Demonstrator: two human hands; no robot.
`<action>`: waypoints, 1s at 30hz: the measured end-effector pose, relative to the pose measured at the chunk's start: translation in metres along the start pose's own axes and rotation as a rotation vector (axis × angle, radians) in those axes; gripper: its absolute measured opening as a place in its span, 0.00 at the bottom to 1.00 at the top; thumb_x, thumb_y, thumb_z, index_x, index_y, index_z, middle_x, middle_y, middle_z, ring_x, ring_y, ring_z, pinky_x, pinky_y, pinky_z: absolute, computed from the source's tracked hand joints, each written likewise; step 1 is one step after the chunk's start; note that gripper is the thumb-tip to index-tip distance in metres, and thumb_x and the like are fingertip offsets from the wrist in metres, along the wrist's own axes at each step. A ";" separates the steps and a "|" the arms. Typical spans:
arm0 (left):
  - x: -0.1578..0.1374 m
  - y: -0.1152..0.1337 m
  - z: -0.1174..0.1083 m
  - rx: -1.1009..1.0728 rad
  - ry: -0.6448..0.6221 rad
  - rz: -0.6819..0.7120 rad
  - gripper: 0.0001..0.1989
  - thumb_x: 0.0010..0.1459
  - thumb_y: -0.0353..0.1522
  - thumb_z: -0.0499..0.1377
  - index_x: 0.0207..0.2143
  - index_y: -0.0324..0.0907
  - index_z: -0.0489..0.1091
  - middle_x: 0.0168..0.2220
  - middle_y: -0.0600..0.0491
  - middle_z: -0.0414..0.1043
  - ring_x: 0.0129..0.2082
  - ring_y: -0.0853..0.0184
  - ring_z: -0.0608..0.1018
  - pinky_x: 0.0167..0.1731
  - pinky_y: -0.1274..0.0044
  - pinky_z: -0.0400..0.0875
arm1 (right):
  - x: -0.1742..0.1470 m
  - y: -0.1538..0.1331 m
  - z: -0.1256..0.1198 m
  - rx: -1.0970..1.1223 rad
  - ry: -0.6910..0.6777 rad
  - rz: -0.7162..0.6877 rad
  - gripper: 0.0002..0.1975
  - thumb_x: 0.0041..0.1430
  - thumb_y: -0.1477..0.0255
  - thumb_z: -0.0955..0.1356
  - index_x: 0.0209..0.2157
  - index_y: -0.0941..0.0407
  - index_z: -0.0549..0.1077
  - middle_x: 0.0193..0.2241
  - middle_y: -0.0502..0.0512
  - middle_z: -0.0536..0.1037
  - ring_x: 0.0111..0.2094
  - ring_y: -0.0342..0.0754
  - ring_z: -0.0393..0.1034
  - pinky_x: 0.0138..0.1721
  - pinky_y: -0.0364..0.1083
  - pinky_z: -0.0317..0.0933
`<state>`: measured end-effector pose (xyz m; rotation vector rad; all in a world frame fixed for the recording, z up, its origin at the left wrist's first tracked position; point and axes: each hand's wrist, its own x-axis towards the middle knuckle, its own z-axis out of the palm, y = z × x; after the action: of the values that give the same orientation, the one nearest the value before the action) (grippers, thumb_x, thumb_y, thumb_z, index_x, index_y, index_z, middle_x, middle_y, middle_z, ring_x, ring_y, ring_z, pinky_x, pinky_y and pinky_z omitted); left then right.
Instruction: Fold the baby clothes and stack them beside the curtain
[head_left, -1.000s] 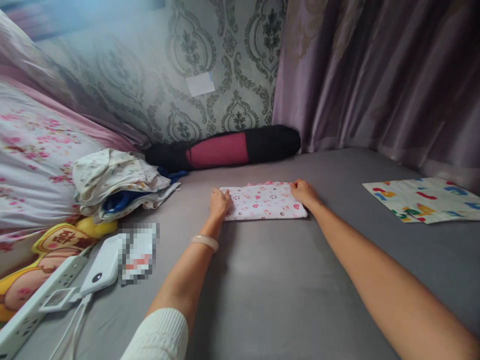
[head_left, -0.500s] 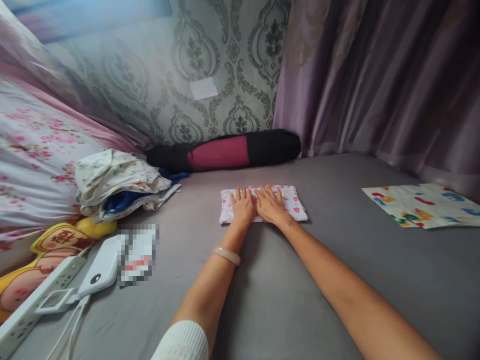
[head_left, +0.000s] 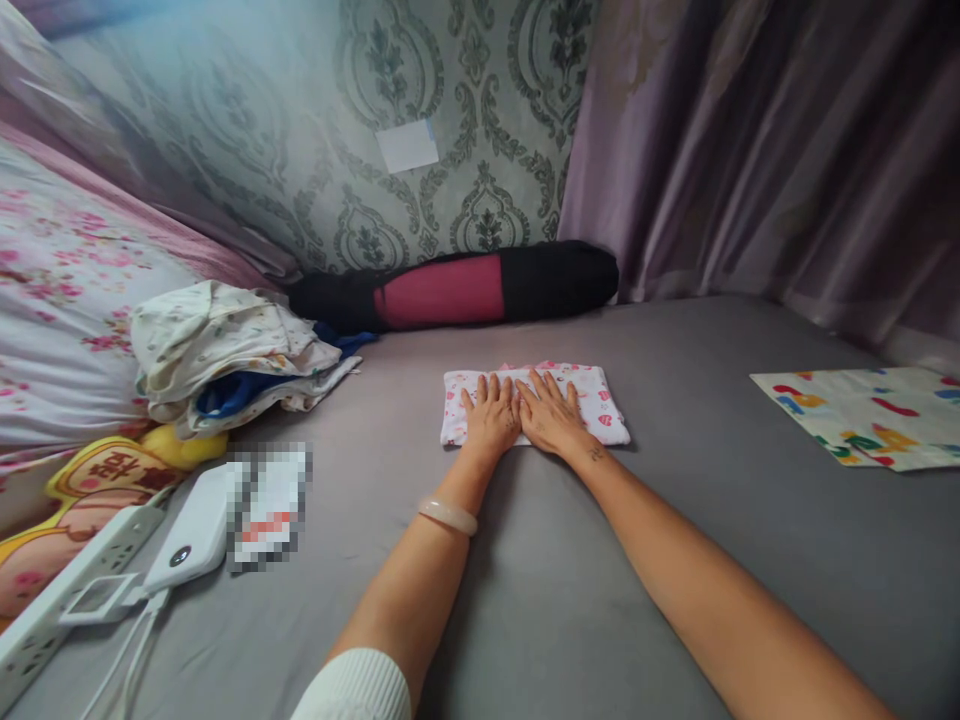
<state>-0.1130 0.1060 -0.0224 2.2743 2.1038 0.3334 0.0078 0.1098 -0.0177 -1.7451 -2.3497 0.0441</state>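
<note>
White folded cloth (head_left: 602,398) with pink and red prints lies on the grey bed (head_left: 675,520), in plain sight from where I stand. Left hand (head_left: 492,412) and right hand (head_left: 549,410) rest on top of it, side by side, palms down with fingers spread; each grip is flat and wide, touching the cloth but clasping nothing. Beyond it, a black-and-crimson roll (head_left: 450,290) lies along the patterned wall (head_left: 480,110). Rumpled clothes (head_left: 232,340) sit well off to the left, a colourful flat sheet (head_left: 892,415) to the right.
</note>
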 end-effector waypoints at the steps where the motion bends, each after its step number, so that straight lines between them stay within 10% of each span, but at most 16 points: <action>1: 0.000 0.000 0.000 0.000 -0.020 -0.004 0.28 0.68 0.40 0.37 0.66 0.44 0.52 0.68 0.46 0.47 0.68 0.52 0.48 0.62 0.49 0.43 | 0.000 0.000 0.000 -0.001 -0.008 0.002 0.27 0.66 0.66 0.53 0.66 0.51 0.56 0.68 0.56 0.49 0.67 0.58 0.43 0.62 0.66 0.36; 18: 0.006 -0.005 -0.003 0.034 0.152 0.061 0.27 0.67 0.42 0.39 0.65 0.45 0.55 0.68 0.47 0.49 0.68 0.53 0.47 0.64 0.52 0.38 | 0.004 0.005 -0.008 -0.021 0.058 -0.011 0.27 0.67 0.67 0.52 0.66 0.53 0.55 0.68 0.56 0.50 0.68 0.58 0.39 0.63 0.66 0.33; 30: 0.011 -0.006 0.003 0.010 -0.025 0.062 0.27 0.68 0.41 0.37 0.65 0.47 0.54 0.68 0.48 0.50 0.67 0.53 0.52 0.62 0.51 0.44 | 0.006 0.007 0.001 -0.008 -0.031 -0.014 0.27 0.67 0.66 0.51 0.66 0.51 0.55 0.67 0.55 0.52 0.67 0.58 0.43 0.62 0.68 0.36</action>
<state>-0.1177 0.1173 -0.0246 2.3398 2.0315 0.2958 0.0131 0.1178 -0.0186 -1.7433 -2.3869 0.0602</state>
